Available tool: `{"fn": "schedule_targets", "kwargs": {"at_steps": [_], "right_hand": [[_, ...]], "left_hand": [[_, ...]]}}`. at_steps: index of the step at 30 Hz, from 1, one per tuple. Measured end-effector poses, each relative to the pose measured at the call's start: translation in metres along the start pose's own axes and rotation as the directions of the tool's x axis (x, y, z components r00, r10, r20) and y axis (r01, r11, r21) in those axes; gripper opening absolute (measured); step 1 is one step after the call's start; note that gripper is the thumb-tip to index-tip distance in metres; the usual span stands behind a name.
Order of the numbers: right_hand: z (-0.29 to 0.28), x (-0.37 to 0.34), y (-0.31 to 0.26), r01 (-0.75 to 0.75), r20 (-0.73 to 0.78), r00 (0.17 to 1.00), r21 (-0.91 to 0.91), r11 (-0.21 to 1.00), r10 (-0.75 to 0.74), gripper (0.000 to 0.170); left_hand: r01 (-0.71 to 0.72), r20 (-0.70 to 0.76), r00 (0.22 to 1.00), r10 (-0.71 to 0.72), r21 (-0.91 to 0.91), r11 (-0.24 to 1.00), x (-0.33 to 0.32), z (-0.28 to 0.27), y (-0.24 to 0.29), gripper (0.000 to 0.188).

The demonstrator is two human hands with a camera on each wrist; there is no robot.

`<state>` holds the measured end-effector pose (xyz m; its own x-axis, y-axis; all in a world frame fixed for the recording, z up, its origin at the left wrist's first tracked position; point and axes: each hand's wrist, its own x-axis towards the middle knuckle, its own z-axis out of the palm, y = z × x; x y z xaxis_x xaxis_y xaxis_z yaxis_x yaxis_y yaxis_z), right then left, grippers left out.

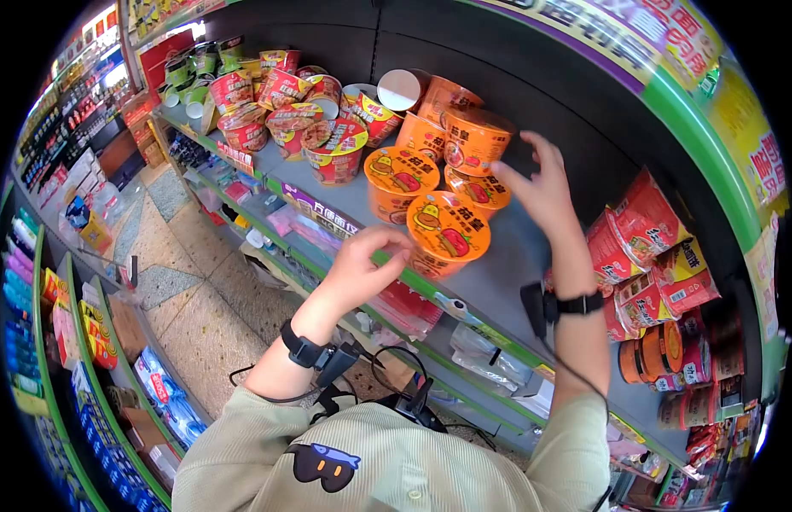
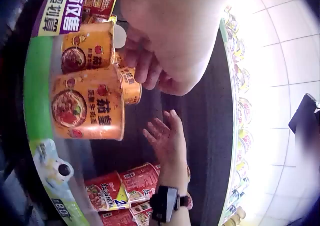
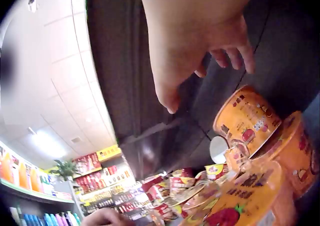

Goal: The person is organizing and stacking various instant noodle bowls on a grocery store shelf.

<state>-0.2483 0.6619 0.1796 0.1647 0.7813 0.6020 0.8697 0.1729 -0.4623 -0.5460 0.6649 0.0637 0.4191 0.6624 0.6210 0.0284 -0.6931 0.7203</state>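
Several orange noodle cups (image 1: pixel 449 226) stand grouped on the grey shelf, some stacked at the back. Beside the front cup's left side is the left hand (image 1: pixel 362 269), its fingers loosely bent and holding nothing; the left wrist view shows that hand (image 2: pixel 165 46) above the orange cups (image 2: pixel 87 106). The right hand (image 1: pixel 545 188) hovers just right of the upper stacked cup (image 1: pixel 477 141), thumb and fingers spread. In the right wrist view, the right hand (image 3: pixel 200 51) has a gap between its fingers and the orange cup (image 3: pixel 247 118). Whether the left fingertips touch the front cup cannot be told.
Red noodle cups (image 1: pixel 336 154) crowd the shelf to the left, with green ones (image 1: pixel 195 81) beyond. More red cups (image 1: pixel 639 230) lie on their sides at the right. A green shelf edge (image 1: pixel 472 320) runs along the front. Facing shelves stand across the aisle floor (image 1: pixel 182 256).
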Motion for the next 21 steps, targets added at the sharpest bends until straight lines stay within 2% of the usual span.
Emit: {"fn": "schedule_targets", "kwargs": {"at_steps": [2,5,6,9,12,15,18,21], "right_hand": [[0.016,0.040,0.005,-0.100,0.053,0.993,-0.113,0.989,0.106,0.100],[0.032,0.088,0.001,-0.198,0.228,0.952,-0.053,0.979,0.205,0.118],[0.038,0.097,-0.005,-0.146,0.189,0.965,-0.185,0.972,0.181,0.122],[0.066,0.138,0.020,-0.179,0.284,0.929,-0.215,0.960,0.237,0.121],[0.079,0.156,0.029,-0.201,0.445,0.875,-0.027,0.979,0.192,0.120],[0.068,0.150,-0.007,-0.257,0.590,0.763,-0.096,0.962,0.263,0.110],[0.069,0.159,-0.006,-0.336,0.643,0.662,-0.205,0.919,0.386,0.107],[0.081,0.157,0.011,-0.357,0.570,0.723,-0.177,0.917,0.391,0.106]], "left_hand": [[0.067,0.055,0.996,-0.066,-0.028,0.997,0.000,-0.015,-0.010,0.014],[0.097,0.112,0.990,-0.090,-0.060,0.993,0.002,-0.036,-0.026,0.014],[0.097,0.124,0.988,-0.088,-0.070,0.993,0.002,-0.042,-0.032,0.013],[0.099,0.148,0.985,-0.085,-0.089,0.991,0.004,-0.058,-0.052,0.013],[0.119,0.147,0.984,-0.102,-0.108,0.987,0.008,-0.072,-0.064,0.013],[0.083,0.154,0.986,-0.068,-0.093,0.992,0.011,-0.081,-0.079,0.015],[0.090,0.147,0.987,-0.070,-0.137,0.986,0.014,-0.087,-0.092,0.018],[0.087,0.141,0.988,-0.063,-0.170,0.981,0.016,-0.089,-0.100,0.018]]}}
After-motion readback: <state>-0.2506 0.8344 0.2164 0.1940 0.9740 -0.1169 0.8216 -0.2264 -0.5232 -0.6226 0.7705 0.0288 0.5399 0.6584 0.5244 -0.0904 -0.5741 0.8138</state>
